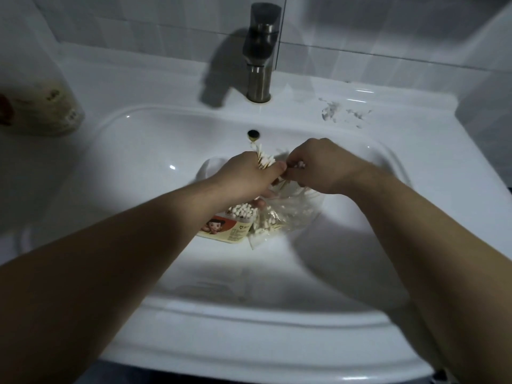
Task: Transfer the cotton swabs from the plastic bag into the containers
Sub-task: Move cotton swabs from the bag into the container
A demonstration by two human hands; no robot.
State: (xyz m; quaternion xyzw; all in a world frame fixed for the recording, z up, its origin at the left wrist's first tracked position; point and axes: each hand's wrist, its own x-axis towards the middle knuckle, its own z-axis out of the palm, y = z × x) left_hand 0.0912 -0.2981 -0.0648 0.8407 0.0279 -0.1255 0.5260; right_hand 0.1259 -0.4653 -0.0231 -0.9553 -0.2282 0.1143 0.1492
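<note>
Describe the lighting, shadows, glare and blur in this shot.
Head view: a bright pool of light falls in the middle of the sink while the corners go dark. The faucet casts a hard shadow to its left. Small glare spots sit on the basin's left slope. The pack at the left edge and the plastic bag are blurred. The wide-angle lens bows the sink's front rim.
</note>
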